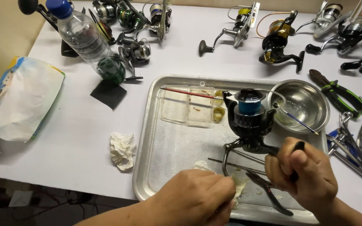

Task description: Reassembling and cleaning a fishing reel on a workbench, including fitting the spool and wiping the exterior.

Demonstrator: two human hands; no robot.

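While the black spinning reel [250, 121] stood upright on the metal tray [156, 138], just beside the steel bowl [311, 102], my right hand [304, 173] was clenched around its handle. My left hand [197, 196] pinched a tissue wad [239, 186] near the pliers [269, 192]; its fingers were partly hidden, so that grip was a guess. Top-heavy, the reel could have tipped onto the parts box [189, 106] if my hold slackened.
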